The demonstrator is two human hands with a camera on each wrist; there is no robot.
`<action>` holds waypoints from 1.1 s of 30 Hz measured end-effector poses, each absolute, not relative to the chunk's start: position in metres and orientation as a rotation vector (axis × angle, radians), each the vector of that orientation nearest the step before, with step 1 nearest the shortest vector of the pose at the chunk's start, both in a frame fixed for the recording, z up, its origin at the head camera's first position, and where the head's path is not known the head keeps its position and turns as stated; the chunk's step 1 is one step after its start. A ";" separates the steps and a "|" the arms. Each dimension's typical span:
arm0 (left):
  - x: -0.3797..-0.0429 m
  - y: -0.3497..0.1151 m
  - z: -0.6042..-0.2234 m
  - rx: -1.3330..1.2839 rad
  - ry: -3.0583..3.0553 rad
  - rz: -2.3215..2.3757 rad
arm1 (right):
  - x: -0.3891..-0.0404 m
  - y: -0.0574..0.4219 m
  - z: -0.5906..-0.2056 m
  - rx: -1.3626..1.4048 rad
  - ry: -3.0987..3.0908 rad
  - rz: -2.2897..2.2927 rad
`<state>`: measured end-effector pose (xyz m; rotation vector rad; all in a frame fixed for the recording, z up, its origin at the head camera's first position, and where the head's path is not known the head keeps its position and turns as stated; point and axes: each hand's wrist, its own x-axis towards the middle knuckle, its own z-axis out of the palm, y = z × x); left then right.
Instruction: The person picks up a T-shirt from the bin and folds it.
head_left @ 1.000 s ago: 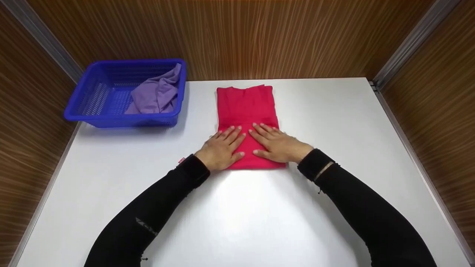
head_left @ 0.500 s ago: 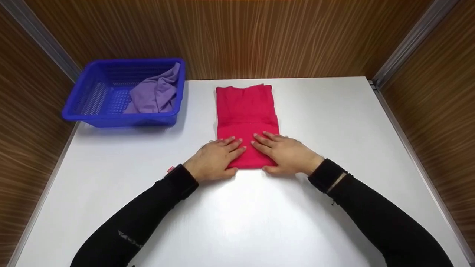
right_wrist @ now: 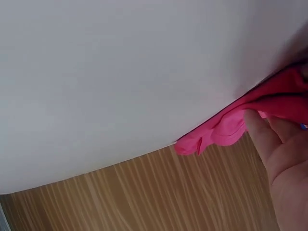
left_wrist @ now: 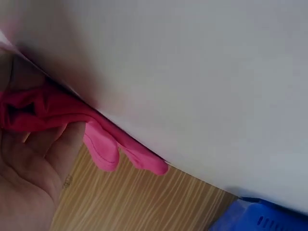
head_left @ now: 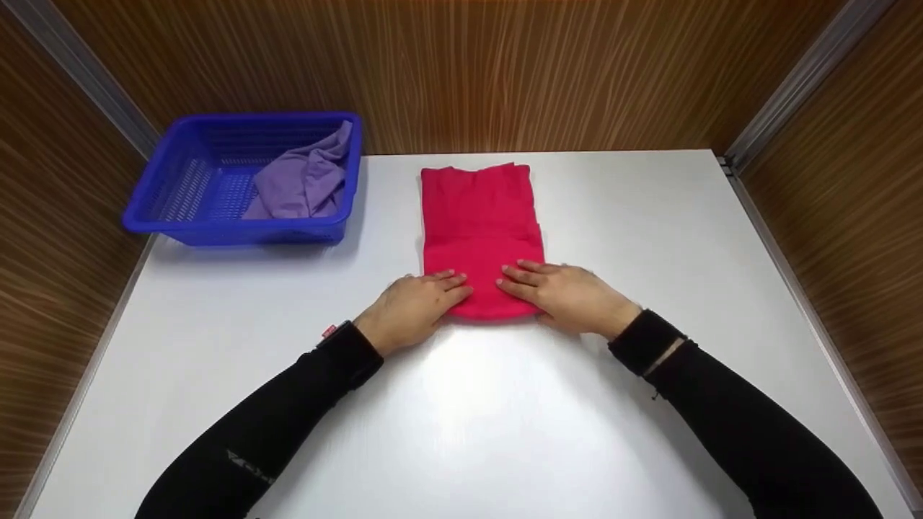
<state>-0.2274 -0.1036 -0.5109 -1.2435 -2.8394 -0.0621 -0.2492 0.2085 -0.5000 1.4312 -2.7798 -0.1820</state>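
Observation:
A folded bright red garment lies on the white table, its neat folded edge toward me. My left hand grips the near left corner, fingers on top and thumb tucked beneath the edge. At the near right corner, my right hand holds the cloth the same way. In the left wrist view the garment's layers pass between thumb and fingers. The right wrist view shows fingers pressed over the cloth, with its thumb mostly hidden.
A blue perforated plastic basket stands at the back left of the table, with a crumpled lilac cloth inside. Wood-grain panels enclose the back and both sides.
Both hands have slid from lying flat on the garment back to its near corners. Their thumbs have gone under the near edge, which now bulges up slightly.

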 end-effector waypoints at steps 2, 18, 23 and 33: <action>-0.229 -0.105 -0.507 -1.199 -2.828 -0.147 | -0.253 0.213 -0.496 1.400 -2.775 -0.097; -0.231 -0.122 -0.459 -1.072 -2.475 -0.883 | -0.264 0.229 -0.451 1.095 -2.623 1.413; -0.233 -0.121 -0.455 -1.004 -2.493 -1.068 | -0.264 0.229 -0.445 1.023 -2.646 1.549; -0.276 -0.111 -0.457 -0.637 -2.708 -0.893 | -0.295 0.223 -0.454 0.606 -2.837 1.333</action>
